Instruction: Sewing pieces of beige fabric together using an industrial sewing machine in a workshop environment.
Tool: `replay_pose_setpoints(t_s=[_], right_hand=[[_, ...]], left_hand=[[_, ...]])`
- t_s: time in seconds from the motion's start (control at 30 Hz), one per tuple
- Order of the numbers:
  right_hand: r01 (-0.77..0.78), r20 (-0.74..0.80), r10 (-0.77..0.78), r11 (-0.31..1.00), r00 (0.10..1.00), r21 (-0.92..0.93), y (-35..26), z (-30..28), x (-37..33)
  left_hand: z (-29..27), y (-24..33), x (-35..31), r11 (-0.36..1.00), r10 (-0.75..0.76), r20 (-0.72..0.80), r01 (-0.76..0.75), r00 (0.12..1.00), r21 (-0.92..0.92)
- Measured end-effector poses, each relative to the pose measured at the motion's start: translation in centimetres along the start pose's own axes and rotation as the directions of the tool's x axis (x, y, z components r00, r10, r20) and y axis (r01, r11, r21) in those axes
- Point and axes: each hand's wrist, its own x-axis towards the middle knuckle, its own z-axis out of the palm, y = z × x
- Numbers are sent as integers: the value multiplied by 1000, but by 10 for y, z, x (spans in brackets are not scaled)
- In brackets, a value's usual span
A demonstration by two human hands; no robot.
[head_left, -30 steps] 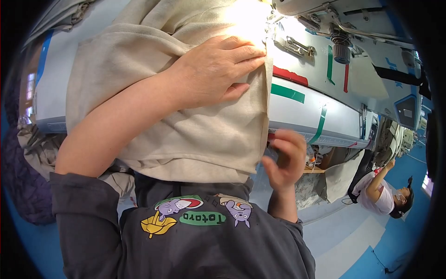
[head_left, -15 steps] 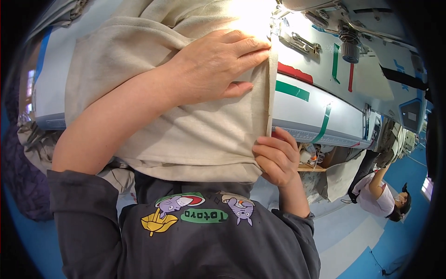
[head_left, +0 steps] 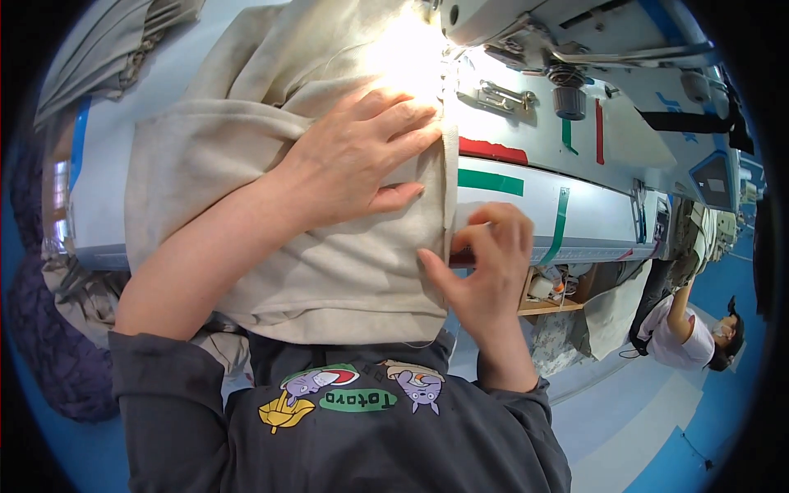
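A beige piece of cloth (head_left: 337, 271) spreads over the sewing table and hangs over its front edge toward my lap. My left hand (head_left: 362, 156) lies on it palm down, fingers stretched toward the cloth's right edge, close to the brightly lit needle area of a sewing machine (head_left: 674, 123). Glare washes out the needle. Lower along that same edge is my right hand (head_left: 493, 263), its thumb and fingers apart; the thumb tip is over the cloth and the fingers are curved just beyond the edge. I cannot make out anything held in it.
Green tape (head_left: 491, 181) and red tape (head_left: 493, 150) mark the machine bed. Folded cloth pieces (head_left: 115, 57) lie at the far left. Below the table's right side is a wooden drawer (head_left: 551, 306) with small items. Another person (head_left: 682, 337) works at the right.
My right hand has let go of the cloth's edge near its lower corner and moved up along it, fingers spreading. My left hand stays flat on the cloth. The whole view has shifted slightly.
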Motion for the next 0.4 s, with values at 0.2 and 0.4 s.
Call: replay_pose_setpoints(t_s=[0.2, 0.4], right_hand=[[51, 15, -52, 996, 999, 74, -7, 4, -9], [65, 44, -69, 995, 997, 75, -4, 6, -3]], left_hand=[[0, -1, 4, 998, -16, 10, 17, 1000, -65], [-1, -7, 7, 992, -54, 67, 61, 996, -106]])
